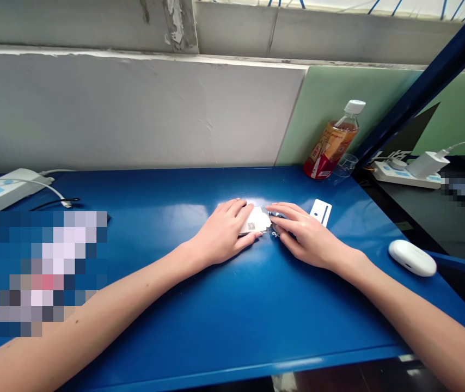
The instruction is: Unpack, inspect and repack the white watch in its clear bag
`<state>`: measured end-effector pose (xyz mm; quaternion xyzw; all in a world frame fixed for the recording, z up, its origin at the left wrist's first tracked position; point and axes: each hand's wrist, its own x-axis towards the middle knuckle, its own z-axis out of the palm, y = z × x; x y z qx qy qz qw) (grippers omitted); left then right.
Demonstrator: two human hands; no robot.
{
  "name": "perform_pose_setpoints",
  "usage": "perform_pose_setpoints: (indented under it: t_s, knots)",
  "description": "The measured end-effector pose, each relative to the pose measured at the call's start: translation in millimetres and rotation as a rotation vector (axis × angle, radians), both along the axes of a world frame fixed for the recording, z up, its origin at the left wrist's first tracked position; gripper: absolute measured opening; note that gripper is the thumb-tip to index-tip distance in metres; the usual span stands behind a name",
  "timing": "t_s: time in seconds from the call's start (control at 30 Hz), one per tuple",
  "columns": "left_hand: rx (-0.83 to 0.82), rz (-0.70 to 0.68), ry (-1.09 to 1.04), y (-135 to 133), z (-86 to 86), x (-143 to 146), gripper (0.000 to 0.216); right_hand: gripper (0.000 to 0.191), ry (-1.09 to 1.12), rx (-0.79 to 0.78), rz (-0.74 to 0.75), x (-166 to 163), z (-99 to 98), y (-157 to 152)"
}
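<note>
My left hand (226,231) rests on the blue tabletop, closed over a flat white card-like piece (259,219) with a small QR code. Its thumb is at the near edge and its fingers lie over the far side, hiding the left part. Opposite it, my right hand (308,237) curves its fingers round a small dark, shiny thing (275,224) at the white piece's right end. Most of that thing is hidden by the fingers, and I cannot tell its kind. Just behind my right hand lies a white card (321,211) with a dark stripe.
A bottle of reddish drink (332,144) stands at the back right beside a clear plastic cup (344,165). A white rounded case (412,258) lies near the right edge. Power strips (7,188) with cables are at both sides. A blurred-out object (48,267) lies left.
</note>
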<state>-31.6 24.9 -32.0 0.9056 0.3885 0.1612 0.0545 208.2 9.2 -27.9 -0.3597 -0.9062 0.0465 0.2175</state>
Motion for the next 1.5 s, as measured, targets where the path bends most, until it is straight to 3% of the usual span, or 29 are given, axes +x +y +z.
perform_pose_setpoints:
  t_s: [0.2, 0.4, 0.73, 0.87, 0.97, 1.07, 1.27, 1.5]
  knots:
    - [-0.003, 0.001, -0.012, -0.1, -0.2, -1.3, 0.059, 0.025, 0.013, 0.023, -0.072, 2.7, 1.8, 1.6]
    - [0.01, -0.027, -0.049, 0.3, -0.1, -1.3, 0.056, 0.036, 0.07, -0.096, 0.005, -2.2, -1.7, -2.1]
    - [-0.061, -0.054, 0.182, 0.6, 3.9, -3.3, 0.069, 0.039, 0.129, -0.2, 0.002, 3.1, -10.1, 2.1]
    - [-0.059, -0.067, 0.204, 0.7, 6.4, -4.0, 0.071, 0.032, 0.112, -0.099, -0.081, 3.1, -5.0, 4.1]
    - [-0.069, -0.072, 0.206, 1.5, 6.8, -4.5, 0.071, 0.026, 0.144, 0.019, -0.225, 3.2, -1.7, 5.5]
    - [-0.072, -0.075, 0.196, 2.1, 6.3, -5.3, 0.071, 0.02, 0.166, 0.011, -0.311, 2.0, 0.6, 5.3]
    - [-0.06, -0.068, 0.201, 1.3, 6.1, -4.9, 0.071, 0.024, 0.235, -0.126, -0.143, -4.9, 3.7, -0.5]
    - [-0.048, -0.06, 0.219, 0.7, 7.0, -4.3, 0.071, 0.038, 0.099, -0.052, -0.049, -7.7, -0.9, -4.4]
